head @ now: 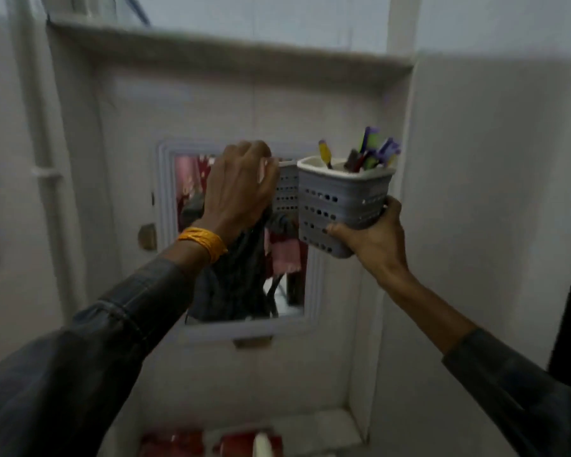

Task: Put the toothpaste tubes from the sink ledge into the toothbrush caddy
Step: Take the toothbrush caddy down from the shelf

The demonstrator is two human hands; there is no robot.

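Note:
A grey perforated toothbrush caddy (340, 199) is held up in front of the wall mirror (238, 291). Several toothbrushes (373, 153) stick out of its right compartment. My right hand (373, 239) grips the caddy from below at its right side. My left hand (241, 186), with an orange bangle on the wrist, is closed over the caddy's left compartment at its top edge. Red toothpaste tubes (211, 443) lie blurred on the ledge at the bottom of the view.
A white shelf ledge (231, 51) runs across the wall above. A white pipe (43, 159) goes down the left wall. The mirror reflects hanging clothes. A dark edge stands at the far right.

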